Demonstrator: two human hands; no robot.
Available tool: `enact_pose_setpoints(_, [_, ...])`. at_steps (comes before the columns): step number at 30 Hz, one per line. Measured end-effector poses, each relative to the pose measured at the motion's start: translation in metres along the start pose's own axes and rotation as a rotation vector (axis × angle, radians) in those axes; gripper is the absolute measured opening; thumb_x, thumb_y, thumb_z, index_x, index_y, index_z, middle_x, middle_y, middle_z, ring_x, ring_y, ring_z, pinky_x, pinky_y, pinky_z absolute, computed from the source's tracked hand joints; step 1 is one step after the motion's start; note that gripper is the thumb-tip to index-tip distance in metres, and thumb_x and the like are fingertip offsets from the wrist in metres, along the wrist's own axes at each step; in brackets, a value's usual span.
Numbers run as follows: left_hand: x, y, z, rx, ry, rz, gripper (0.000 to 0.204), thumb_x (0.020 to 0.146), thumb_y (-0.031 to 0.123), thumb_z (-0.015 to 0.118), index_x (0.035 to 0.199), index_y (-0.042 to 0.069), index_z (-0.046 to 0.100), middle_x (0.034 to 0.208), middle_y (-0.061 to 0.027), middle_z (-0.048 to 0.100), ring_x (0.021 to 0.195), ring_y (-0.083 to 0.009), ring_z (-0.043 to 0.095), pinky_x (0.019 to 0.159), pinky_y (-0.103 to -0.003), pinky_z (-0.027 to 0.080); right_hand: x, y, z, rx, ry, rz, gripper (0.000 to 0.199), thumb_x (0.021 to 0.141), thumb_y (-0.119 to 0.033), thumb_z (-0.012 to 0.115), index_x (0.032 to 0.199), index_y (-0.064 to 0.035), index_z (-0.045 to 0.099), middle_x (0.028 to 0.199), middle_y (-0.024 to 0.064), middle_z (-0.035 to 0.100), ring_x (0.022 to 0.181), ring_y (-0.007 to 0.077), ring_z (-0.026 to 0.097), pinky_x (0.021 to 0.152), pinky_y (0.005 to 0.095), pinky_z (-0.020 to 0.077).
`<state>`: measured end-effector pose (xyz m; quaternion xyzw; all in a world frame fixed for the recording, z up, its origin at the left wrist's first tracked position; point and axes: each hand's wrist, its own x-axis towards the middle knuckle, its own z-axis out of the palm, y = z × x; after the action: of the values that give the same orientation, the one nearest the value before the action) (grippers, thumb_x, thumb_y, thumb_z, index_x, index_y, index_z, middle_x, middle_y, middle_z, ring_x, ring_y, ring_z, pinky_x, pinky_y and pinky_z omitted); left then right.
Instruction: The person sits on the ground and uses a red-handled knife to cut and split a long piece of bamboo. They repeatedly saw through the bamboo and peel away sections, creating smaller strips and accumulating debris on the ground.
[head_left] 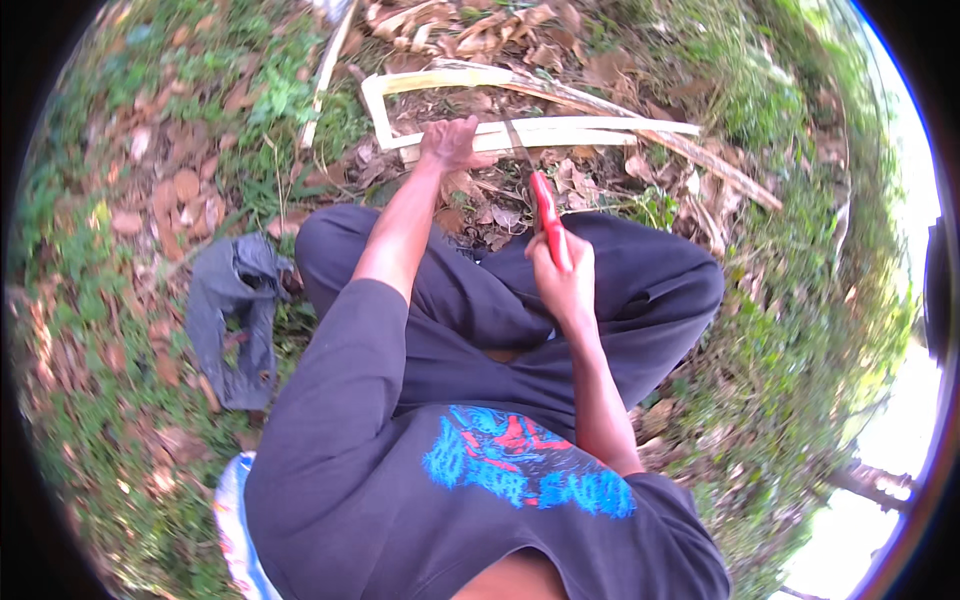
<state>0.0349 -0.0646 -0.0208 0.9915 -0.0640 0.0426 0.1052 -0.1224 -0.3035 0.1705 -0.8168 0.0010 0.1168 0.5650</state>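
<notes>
Head view: left hand [450, 146] had its fingers closed over the pale strips [600, 124], which lay near the ground just beyond the crossed legs [510, 310]. Right hand [563, 272] was wrapped round the red handle of the saw [546, 210]; its blade crossed the strips just right of the left hand. Step in hand, judged: sawing across; bite depth could not be told. Next stroke called for a firm left hold, clear of the blade.

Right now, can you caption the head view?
Left hand on long pale wooden strips, right hand gripping a red-handled cutting tool.
</notes>
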Motion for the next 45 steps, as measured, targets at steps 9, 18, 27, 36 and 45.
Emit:
enact_pose_setpoints(9, [-0.005, -0.005, 0.012, 0.115, -0.056, -0.02, 0.081, 0.066, 0.083, 0.066, 0.106, 0.013, 0.053, 0.073, -0.0075, 0.065, 0.058, -0.0176, 0.064, 0.049, -0.039, 0.051, -0.081, -0.019, -0.012, 0.12, -0.058, 0.128, 0.018, 0.091, -0.001, 0.051, 0.078, 0.0013, 0.064, 0.061, -0.0025, 0.053, 0.053, 0.0025, 0.045, 0.05, 0.0217, 0.0348])
enact_pose_setpoints(18, [-0.01, -0.005, 0.003, 0.097, 0.0, 0.01, 0.079, 0.066, 0.08, 0.07, 0.102, 0.011, 0.052, 0.072, -0.0059, 0.065, 0.061, -0.0189, 0.067, 0.052, -0.038, 0.054, -0.062, -0.025, -0.003, 0.123, -0.02, 0.172, 0.018, 0.093, -0.003, 0.053, 0.079, -0.0002, 0.063, 0.057, -0.0046, 0.051, 0.047, 0.0019, 0.043, 0.044, 0.0211, 0.0314])
enact_pose_setpoints(27, [-0.004, -0.003, 0.016, 0.049, -0.099, -0.045, 0.08, 0.064, 0.084, 0.069, 0.1, 0.014, 0.054, 0.066, -0.0027, 0.062, 0.058, -0.0176, 0.063, 0.057, -0.05, 0.053, -0.004, -0.008, 0.013, 0.097, -0.009, 0.072, 0.018, 0.091, 0.0, 0.052, 0.078, 0.0017, 0.063, 0.062, -0.0017, 0.055, 0.055, 0.0035, 0.046, 0.052, 0.024, 0.0368])
enact_pose_setpoints(36, [-0.002, -0.004, 0.01, 0.016, -0.1, -0.063, 0.081, 0.06, 0.083, 0.072, 0.099, 0.014, 0.054, 0.075, -0.0056, 0.068, 0.062, -0.0195, 0.066, 0.056, -0.044, 0.051, -0.011, -0.013, 0.006, 0.086, -0.012, 0.116, 0.017, 0.09, -0.002, 0.053, 0.076, 0.0012, 0.062, 0.062, -0.0021, 0.054, 0.054, 0.0041, 0.046, 0.05, 0.0238, 0.0362])
enact_pose_setpoints(45, [-0.005, 0.0, 0.011, 0.054, -0.155, -0.089, 0.08, 0.062, 0.082, 0.07, 0.1, 0.014, 0.052, 0.074, -0.0051, 0.064, 0.065, -0.0193, 0.066, 0.064, -0.049, 0.05, -0.067, -0.028, -0.006, 0.16, -0.04, 0.176, 0.016, 0.091, -0.001, 0.052, 0.078, -0.0004, 0.062, 0.058, -0.0046, 0.05, 0.048, 0.0016, 0.042, 0.046, 0.0214, 0.0317])
